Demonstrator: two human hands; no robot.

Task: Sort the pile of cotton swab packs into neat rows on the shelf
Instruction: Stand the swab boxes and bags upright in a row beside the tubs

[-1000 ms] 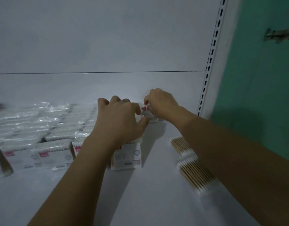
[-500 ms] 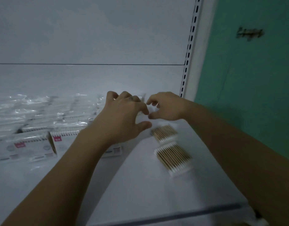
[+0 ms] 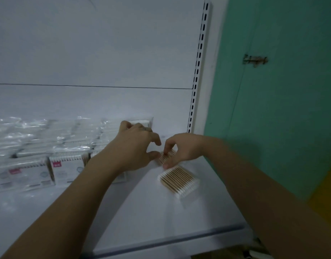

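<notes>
Cotton swab packs [image 3: 37,144] in clear wrap lie in rows on the left of the white shelf [image 3: 157,212]; the front packs carry pink labels [image 3: 66,168]. Two loose packs with wooden sticks lie to the right. My right hand [image 3: 183,148] pinches the farther loose pack [image 3: 165,156] between fingers and thumb. The nearer loose pack [image 3: 179,182] lies free on the shelf. My left hand [image 3: 134,146] hovers over the right end of the rows, fingers loosely curled, its thumb tip at the pinched pack's left edge. One more pack [image 3: 142,122] shows behind its fingers.
A slotted white upright [image 3: 197,71] bounds the shelf on the right, with a green wall [image 3: 272,109] beyond. The white back panel [image 3: 95,53] rises behind the rows. The shelf's front edge [image 3: 179,238] runs below my forearms.
My right hand left the pack at the back of the row and came forward onto the farther loose pack. My left hand lifted off the row and shifted right.
</notes>
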